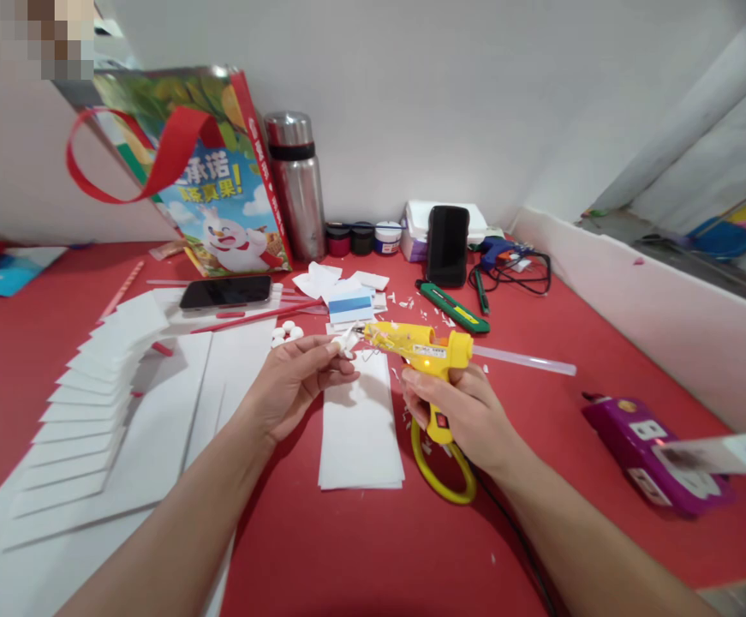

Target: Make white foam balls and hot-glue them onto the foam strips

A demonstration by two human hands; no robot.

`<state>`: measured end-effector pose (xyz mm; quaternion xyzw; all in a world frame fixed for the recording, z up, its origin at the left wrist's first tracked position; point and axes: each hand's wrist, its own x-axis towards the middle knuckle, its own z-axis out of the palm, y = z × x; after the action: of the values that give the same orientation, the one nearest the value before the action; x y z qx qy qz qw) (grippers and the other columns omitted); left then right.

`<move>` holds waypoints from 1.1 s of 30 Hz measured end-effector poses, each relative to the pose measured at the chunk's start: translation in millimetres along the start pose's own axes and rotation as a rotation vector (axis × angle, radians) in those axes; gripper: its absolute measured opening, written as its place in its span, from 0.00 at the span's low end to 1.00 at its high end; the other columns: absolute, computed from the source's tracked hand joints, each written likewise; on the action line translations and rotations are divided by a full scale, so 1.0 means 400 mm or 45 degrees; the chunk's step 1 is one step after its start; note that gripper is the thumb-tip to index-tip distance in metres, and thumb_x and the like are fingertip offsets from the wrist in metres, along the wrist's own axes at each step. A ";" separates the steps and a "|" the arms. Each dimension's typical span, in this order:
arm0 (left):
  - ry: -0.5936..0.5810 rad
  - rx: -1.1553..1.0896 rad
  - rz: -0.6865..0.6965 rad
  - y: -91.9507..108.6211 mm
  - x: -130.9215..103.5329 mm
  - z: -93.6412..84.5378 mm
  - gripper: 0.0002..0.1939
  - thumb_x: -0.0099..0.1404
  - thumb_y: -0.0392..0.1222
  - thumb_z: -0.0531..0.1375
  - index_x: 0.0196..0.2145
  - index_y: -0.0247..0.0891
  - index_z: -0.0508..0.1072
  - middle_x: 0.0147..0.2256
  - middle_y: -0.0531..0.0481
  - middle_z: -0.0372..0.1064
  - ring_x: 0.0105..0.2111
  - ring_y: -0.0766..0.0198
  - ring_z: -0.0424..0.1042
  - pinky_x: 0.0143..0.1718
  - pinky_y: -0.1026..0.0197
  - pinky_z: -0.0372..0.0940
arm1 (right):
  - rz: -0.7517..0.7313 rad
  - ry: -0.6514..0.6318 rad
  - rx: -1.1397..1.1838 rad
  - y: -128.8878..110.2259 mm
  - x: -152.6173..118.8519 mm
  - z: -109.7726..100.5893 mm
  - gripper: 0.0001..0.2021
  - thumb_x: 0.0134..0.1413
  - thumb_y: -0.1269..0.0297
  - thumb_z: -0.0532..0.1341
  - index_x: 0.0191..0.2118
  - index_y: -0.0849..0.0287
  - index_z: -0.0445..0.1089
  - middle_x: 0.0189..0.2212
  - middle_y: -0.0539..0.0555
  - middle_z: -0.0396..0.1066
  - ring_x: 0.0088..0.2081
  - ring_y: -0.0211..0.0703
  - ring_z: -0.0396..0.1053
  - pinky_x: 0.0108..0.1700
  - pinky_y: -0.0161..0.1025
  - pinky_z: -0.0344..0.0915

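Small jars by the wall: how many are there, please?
3. The dark red jar is next to the bottle, the black jar in the middle, the white jar next to the box.

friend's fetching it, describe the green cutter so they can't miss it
On the red table, find the upright black phone. The green cutter lies just in front of it. Its yellow patch sets it apart from the slimmer green tool beside it.

Head cam, fwd & down at tabletop [308, 566].
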<state>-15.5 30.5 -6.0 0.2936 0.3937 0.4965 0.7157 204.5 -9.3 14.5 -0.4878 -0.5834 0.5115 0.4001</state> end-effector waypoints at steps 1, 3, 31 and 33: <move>0.000 -0.001 0.000 0.000 0.000 0.000 0.13 0.51 0.38 0.77 0.32 0.29 0.81 0.27 0.46 0.79 0.27 0.65 0.79 0.36 0.63 0.78 | 0.001 0.000 -0.002 -0.001 0.000 0.000 0.22 0.62 0.55 0.59 0.18 0.58 0.63 0.15 0.48 0.61 0.20 0.35 0.60 0.26 0.36 0.57; 0.000 0.000 0.000 0.001 -0.001 0.000 0.13 0.52 0.38 0.76 0.32 0.29 0.81 0.27 0.46 0.79 0.27 0.65 0.79 0.36 0.63 0.78 | 0.006 -0.009 -0.023 -0.003 -0.001 -0.001 0.22 0.62 0.55 0.59 0.18 0.58 0.63 0.15 0.48 0.61 0.20 0.35 0.60 0.25 0.36 0.56; 0.023 0.213 0.139 -0.009 0.000 0.009 0.14 0.55 0.44 0.75 0.35 0.32 0.81 0.29 0.47 0.78 0.30 0.62 0.79 0.41 0.57 0.76 | 0.047 0.349 0.223 -0.025 -0.003 -0.042 0.12 0.57 0.55 0.64 0.32 0.60 0.75 0.27 0.53 0.74 0.20 0.37 0.64 0.25 0.39 0.59; 0.024 0.226 0.147 -0.010 -0.002 0.012 0.15 0.54 0.44 0.75 0.34 0.32 0.81 0.29 0.47 0.78 0.30 0.62 0.79 0.40 0.57 0.76 | 0.053 0.506 0.040 -0.017 -0.031 -0.079 0.15 0.58 0.52 0.64 0.29 0.59 0.74 0.26 0.54 0.74 0.23 0.40 0.66 0.28 0.39 0.62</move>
<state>-9.7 28.3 -6.7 0.3733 0.4253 0.5029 0.6533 236.4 -14.9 26.7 -0.5848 -0.4747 0.4223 0.5043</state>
